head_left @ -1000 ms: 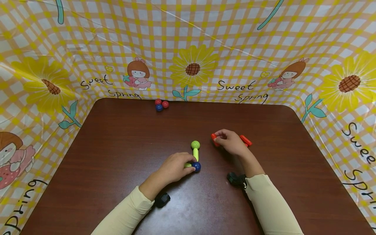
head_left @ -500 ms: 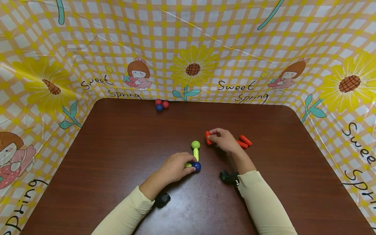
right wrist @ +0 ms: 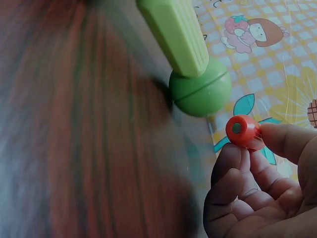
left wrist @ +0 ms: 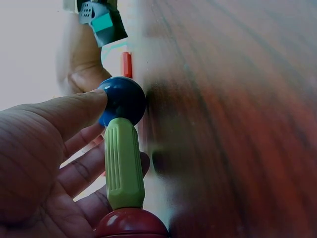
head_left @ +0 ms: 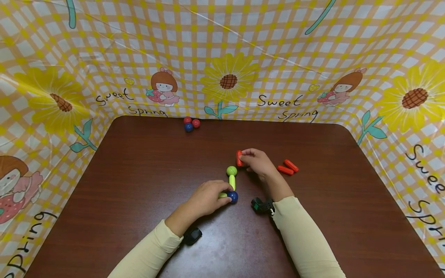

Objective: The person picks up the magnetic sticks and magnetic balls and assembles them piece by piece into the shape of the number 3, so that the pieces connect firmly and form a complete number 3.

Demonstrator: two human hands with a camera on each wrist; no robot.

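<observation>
My left hand (head_left: 208,197) pinches a dark blue ball (left wrist: 124,101) between thumb and fingers. A light green ridged rod (left wrist: 124,163) joins that ball to a red ball (left wrist: 131,225), which the hand hides in the head view. From the blue ball a second light green rod (head_left: 232,182) runs away from me to a green ball (head_left: 231,171). My right hand (head_left: 259,164) pinches a red rod (head_left: 239,158) just beyond and right of the green ball, apart from it. A small round metallic tip shows on the end of this red rod (right wrist: 240,130) in the right wrist view.
Two more red rods (head_left: 287,168) lie on the dark wooden table (head_left: 156,162), right of my right hand. Two red balls and a blue ball (head_left: 188,127) sit together at the far edge. A checked cloth (head_left: 271,73) with flowers stands round the back and sides.
My right hand has moved left and slightly away from me with the red rod, closer to the green ball. The two other red rods are uncovered. My left hand stays put.
</observation>
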